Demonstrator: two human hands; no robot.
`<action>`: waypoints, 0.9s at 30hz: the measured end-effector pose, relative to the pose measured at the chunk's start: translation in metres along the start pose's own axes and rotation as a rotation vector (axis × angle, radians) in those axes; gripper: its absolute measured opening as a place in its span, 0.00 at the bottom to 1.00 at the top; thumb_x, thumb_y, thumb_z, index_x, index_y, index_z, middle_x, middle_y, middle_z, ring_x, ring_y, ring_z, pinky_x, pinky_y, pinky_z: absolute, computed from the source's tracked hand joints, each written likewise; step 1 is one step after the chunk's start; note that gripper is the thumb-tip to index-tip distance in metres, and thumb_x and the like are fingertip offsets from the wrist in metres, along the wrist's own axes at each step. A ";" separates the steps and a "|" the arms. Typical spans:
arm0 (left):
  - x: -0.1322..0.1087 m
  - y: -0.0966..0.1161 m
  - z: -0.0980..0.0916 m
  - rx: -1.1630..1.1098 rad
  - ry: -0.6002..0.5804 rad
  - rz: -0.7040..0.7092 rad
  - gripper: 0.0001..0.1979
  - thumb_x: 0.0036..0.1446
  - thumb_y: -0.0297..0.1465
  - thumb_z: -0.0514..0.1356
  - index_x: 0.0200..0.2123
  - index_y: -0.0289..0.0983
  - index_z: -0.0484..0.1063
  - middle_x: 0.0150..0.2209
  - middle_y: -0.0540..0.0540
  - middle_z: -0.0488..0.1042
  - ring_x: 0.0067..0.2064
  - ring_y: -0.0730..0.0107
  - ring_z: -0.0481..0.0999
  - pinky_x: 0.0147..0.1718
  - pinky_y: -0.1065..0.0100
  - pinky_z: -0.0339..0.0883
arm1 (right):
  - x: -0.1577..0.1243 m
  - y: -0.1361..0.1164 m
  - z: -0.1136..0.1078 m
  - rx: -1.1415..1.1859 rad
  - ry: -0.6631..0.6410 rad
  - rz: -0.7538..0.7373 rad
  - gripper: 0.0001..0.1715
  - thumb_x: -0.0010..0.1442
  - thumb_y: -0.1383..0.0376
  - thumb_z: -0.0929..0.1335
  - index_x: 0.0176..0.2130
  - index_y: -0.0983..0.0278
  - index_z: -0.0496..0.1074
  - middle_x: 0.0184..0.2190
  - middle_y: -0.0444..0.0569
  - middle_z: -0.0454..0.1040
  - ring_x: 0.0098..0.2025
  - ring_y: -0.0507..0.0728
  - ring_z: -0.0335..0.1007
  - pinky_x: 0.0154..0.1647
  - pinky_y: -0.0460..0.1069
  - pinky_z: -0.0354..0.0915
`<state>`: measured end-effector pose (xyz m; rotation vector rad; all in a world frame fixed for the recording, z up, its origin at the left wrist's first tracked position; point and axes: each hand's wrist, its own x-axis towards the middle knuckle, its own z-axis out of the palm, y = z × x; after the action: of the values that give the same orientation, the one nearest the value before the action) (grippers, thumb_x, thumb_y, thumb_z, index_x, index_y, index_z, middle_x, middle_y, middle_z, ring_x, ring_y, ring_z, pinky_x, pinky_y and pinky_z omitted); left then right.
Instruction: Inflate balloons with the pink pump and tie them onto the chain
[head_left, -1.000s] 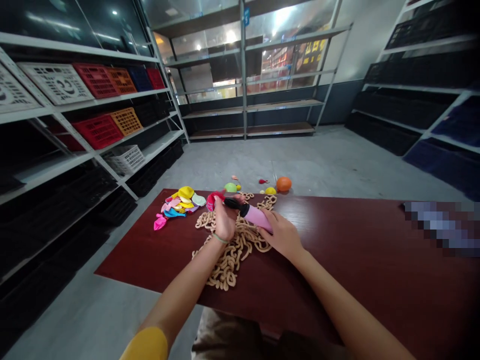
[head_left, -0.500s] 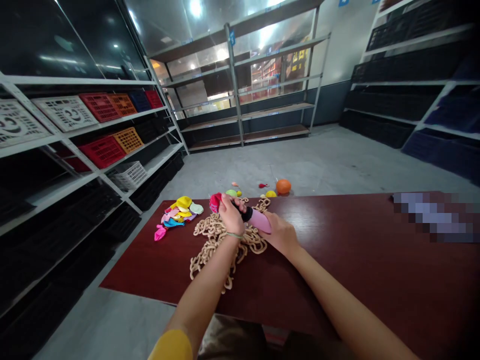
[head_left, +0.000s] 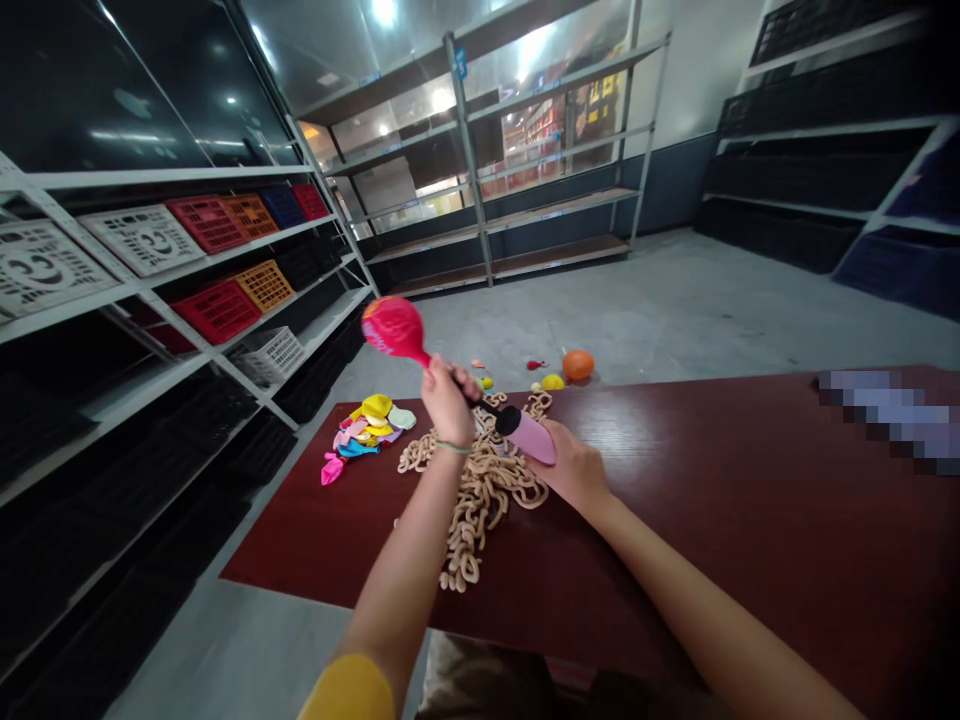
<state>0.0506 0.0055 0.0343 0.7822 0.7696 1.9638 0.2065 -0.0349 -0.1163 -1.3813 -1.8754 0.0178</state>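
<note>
A partly inflated red balloon [head_left: 393, 327] points up and to the left from my left hand [head_left: 448, 403], whose fingers are closed round its neck at the tip of a balloon pump. My right hand [head_left: 574, 467] is wrapped round the pink body of the balloon pump [head_left: 534, 438]; its black rod shows between the two hands. Beneath them lies a tangled heap of beige rope-like strands [head_left: 487, 490]. Left of the heap, several flat balloons [head_left: 367, 425] in yellow, pink, blue and pale green are piled on the dark red table [head_left: 712, 500].
On the floor past the table's far edge lie an orange balloon [head_left: 578, 365], a yellow one [head_left: 553, 382] and a small red one [head_left: 535, 365]. Shelving with crates [head_left: 217, 308] runs along the left. A metal rack [head_left: 480, 230] stands at the back.
The red balloon has swelled from a small bunched shape into a round one. The pump's black rod now shows drawn out between my hands. The view has shifted slightly.
</note>
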 end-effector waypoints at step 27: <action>-0.029 -0.033 -0.012 0.071 -0.059 -0.135 0.15 0.58 0.38 0.56 0.25 0.39 0.55 0.17 0.56 0.58 0.16 0.79 0.59 0.17 0.74 0.56 | -0.001 -0.005 -0.006 0.018 -0.027 -0.027 0.25 0.54 0.60 0.70 0.51 0.61 0.65 0.41 0.50 0.77 0.41 0.60 0.75 0.35 0.49 0.65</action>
<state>0.0697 -0.0077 -0.0043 0.8061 0.8389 1.7940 0.2062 -0.0406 -0.1102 -1.3499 -1.9117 0.0396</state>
